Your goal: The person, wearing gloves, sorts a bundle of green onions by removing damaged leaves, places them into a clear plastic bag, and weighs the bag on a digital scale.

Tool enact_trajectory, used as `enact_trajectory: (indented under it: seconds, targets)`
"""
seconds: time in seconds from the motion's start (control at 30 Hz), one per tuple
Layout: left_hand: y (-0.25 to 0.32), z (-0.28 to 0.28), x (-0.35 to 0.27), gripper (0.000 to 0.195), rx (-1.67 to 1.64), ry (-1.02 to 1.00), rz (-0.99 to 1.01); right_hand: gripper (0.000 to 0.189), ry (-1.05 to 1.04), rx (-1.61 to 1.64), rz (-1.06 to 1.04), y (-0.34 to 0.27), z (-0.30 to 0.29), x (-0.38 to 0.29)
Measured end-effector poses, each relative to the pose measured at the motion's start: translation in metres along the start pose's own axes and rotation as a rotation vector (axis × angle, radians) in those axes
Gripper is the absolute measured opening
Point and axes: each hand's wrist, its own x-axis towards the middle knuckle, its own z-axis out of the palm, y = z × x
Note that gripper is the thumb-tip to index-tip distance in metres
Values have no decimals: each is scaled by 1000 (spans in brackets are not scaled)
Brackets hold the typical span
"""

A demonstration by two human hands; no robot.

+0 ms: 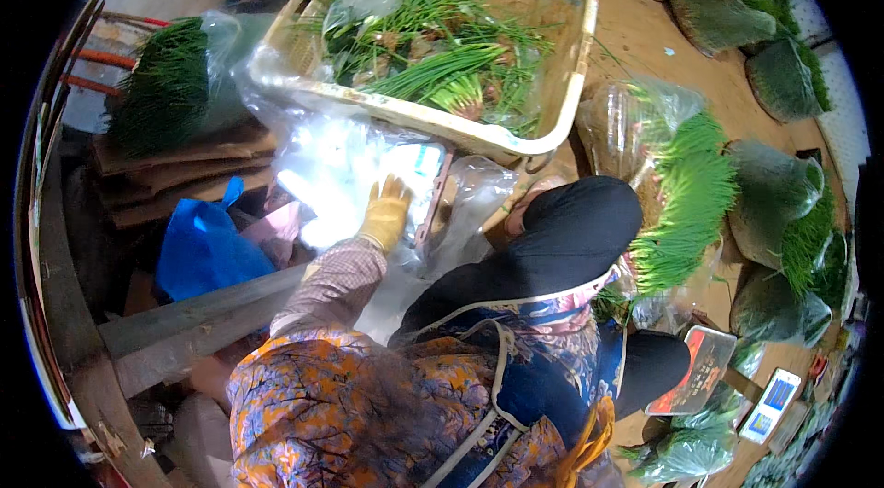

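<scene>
My left hand (388, 212), in a yellowish glove, reaches onto a pile of clear plastic bags (331, 156) that shines with glare. Its fingers point away from me, slightly apart, resting on the plastic. Under and beside the fingers is a flat tray or crate with a brown rim (434, 194). My right hand is out of view. Beyond the bags stands a cream plastic basket (585, 74) of loose green stalks with pale roots (442, 74). Right of my knee, a large bundle of green stalks (684, 198) lies partly in clear plastic.
Bagged greens stand along the right (773, 205) and at the left (162, 87), above stacked cardboard (186, 177). A blue bag (210, 246) lies behind a grey beam (207, 315). Near my lower knee are a red and dark printed board (694, 370) and a phone-like device (770, 405).
</scene>
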Motion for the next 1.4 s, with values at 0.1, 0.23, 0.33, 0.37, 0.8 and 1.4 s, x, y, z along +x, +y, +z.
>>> enact_trajectory:
  seconds: [0.1,0.23,0.33,0.37,0.8,1.4]
  targets:
    - [-15,-42,10,63,282,471,-76,43,15,-29,0,-12,1,-2]
    - [-41,-65,6,102,-359,566,-711,43,45,-53,-20,-25,-5,-8]
    - [-92,17,24,59,-453,299,-803,43,30,-83,-64,-43,-10,-9]
    - [-128,44,19,46,-283,141,-728,43,8,-105,-81,-52,-9,-7]
    - [-92,-279,-57,39,-720,1200,-160,44,202,104,-946,-227,-59,-137]
    - [246,-486,-58,46,-2366,-351,1234,81,-14,46,-1358,-402,133,-181]
